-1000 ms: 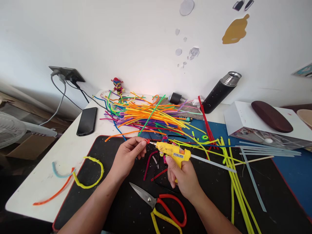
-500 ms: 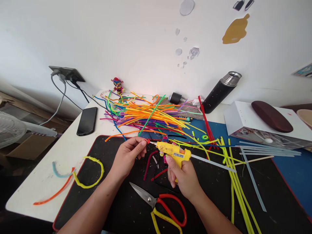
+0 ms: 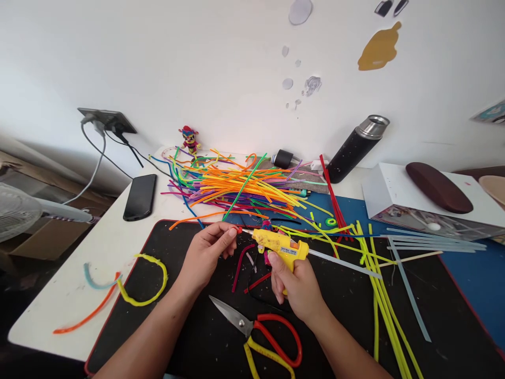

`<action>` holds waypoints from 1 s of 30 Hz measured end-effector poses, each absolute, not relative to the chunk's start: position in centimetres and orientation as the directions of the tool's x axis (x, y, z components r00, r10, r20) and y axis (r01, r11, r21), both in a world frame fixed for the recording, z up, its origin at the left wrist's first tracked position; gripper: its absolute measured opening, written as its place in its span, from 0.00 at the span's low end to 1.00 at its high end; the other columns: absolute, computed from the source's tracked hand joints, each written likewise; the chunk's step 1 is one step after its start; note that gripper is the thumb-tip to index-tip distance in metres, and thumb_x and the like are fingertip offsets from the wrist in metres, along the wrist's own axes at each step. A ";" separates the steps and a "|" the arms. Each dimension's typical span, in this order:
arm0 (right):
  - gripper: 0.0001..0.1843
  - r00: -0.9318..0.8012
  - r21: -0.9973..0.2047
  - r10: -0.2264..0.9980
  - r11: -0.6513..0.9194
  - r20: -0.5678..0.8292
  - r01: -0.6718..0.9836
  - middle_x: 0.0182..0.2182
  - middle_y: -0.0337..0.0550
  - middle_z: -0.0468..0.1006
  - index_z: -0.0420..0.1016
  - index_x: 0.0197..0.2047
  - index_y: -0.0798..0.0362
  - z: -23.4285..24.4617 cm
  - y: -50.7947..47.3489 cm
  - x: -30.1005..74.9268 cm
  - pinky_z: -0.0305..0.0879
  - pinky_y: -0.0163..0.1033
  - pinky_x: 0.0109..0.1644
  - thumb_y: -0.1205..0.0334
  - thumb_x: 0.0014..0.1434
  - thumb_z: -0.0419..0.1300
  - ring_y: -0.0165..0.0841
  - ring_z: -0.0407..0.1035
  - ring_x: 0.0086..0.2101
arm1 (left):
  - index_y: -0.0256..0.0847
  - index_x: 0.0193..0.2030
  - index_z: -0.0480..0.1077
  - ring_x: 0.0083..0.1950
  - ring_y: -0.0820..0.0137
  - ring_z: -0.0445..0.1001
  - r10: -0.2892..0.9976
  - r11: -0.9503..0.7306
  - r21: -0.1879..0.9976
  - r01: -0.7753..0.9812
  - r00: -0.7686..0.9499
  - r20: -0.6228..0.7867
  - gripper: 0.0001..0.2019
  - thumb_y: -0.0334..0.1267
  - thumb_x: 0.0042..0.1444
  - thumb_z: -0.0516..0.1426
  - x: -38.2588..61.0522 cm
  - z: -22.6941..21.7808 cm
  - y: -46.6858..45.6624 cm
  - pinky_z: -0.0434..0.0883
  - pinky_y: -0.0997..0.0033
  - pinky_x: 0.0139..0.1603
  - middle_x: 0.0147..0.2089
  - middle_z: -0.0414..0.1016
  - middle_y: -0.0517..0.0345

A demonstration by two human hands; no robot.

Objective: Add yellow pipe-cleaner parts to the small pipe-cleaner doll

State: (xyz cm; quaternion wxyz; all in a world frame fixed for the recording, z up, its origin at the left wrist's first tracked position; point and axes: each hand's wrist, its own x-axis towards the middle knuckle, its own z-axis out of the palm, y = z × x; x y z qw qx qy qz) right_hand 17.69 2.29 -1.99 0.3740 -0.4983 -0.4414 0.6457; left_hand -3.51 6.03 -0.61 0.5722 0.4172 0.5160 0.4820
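Note:
My right hand [image 3: 296,287] grips a yellow hot glue gun [image 3: 281,246] by its handle, nozzle pointing left, a clear glue stick [image 3: 343,265] trailing out of its back. My left hand [image 3: 205,252] pinches a small red piece [image 3: 239,230] right at the nozzle tip. Both hands hover over a black mat [image 3: 173,326]. Short dark red pipe cleaner bits [image 3: 241,263] lie under the gun. Red-handled scissors [image 3: 260,329] rest on the mat near my wrists.
A big heap of coloured pipe cleaners [image 3: 240,187] fills the table's back. Yellow-green stems [image 3: 381,295] and clear glue sticks [image 3: 434,243] lie at right. A phone [image 3: 141,196], black flask [image 3: 355,148], white box [image 3: 426,202], small figure [image 3: 190,139] and bent pieces [image 3: 130,284] surround the mat.

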 end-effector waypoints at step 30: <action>0.36 -0.220 -0.935 0.917 -0.351 -0.333 -0.046 0.09 0.33 0.63 0.62 0.18 0.49 -1.9 2.0 17.7 0.55 0.32 0.19 0.31 0.66 0.61 0.25 0.57 0.12 | 0.40 0.36 0.77 0.26 0.75 0.68 0.981 0.189 0.971 -0.145 -0.016 -0.193 0.15 0.50 0.60 0.69 -3.4 -0.1 5.9 0.64 0.76 0.27 0.26 0.73 0.62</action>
